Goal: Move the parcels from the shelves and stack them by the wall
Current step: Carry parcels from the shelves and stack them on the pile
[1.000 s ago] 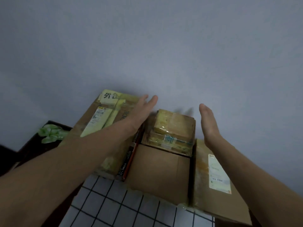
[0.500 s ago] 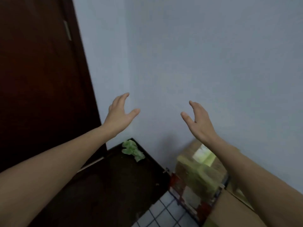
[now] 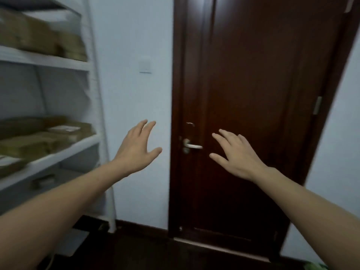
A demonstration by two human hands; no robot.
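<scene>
My left hand (image 3: 136, 152) and right hand (image 3: 237, 154) hang raised ahead of me, fingers spread wide, holding nothing. The blurred brown cardboard parcels (image 3: 39, 139) lie at nine and ten o'clock on the white metal shelves (image 3: 68, 151), apart from both hands. A dark brown wooden door (image 3: 253, 75) stands at one o'clock, its silver lever handle (image 3: 192, 146) showing between my hands.

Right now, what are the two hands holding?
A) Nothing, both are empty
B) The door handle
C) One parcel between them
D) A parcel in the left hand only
A: the left hand and the right hand are spread with straight fingers in the air in front of the door, touching nothing, while the parcels lie on the shelves.
</scene>
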